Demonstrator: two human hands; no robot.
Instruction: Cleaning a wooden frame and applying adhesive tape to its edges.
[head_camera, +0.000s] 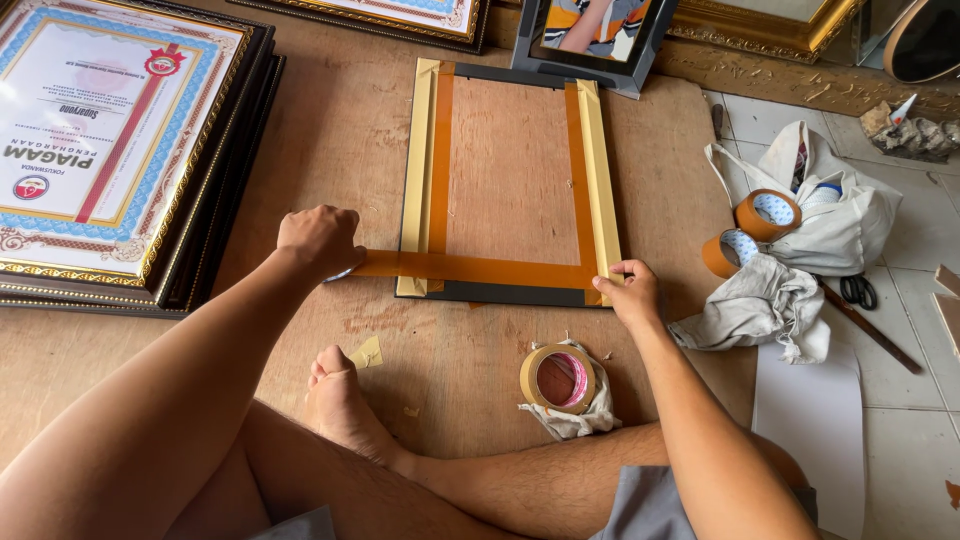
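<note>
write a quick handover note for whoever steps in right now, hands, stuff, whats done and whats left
Left hand: fist at the left end of the brown tape strip, holding it taut; what it grips is hidden.
Right hand: fingers pressing the strip's right end onto the frame, which lies face down on the wooden board.
Done: tape along both long sides of the backing.
Left: bottom strip stretched across, not yet cut; top edge still untaped.
Spare tape roll sits on a rag near the knees; two more rolls and scissors to the right.

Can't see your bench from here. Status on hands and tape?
Left hand pulls brown tape strip taut. Right hand presses its end onto frame back. Nothing in the way.
</note>
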